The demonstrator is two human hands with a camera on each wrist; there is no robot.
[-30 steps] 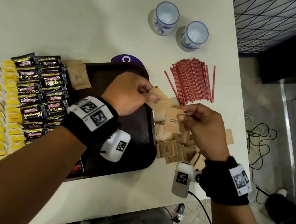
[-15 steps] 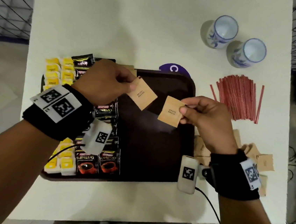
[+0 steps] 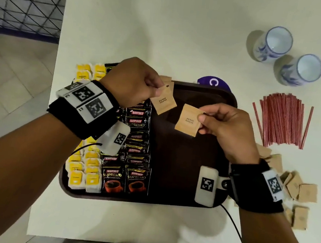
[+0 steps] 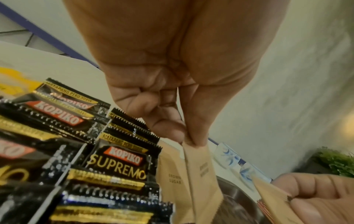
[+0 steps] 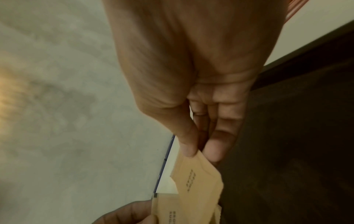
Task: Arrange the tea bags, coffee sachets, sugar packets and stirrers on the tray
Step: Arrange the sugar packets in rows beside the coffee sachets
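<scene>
Over the tray (image 3: 196, 201), one sugar packet (image 3: 163, 103) is pinched by left hand (image 3: 132, 82), another (image 3: 188, 120) by right hand (image 3: 226, 128); left packet nearer the coffee sachets (image 3: 137, 138).

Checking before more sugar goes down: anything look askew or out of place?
Nothing damaged or spilled. The loose heap of brown paper sugar packets and red stirrers lie off the dark brown tray, on the white table. Each hand pinches one packet.

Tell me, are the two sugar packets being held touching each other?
Apart. The head view shows bare tray between the left hand's packet and the right hand's packet.
</scene>
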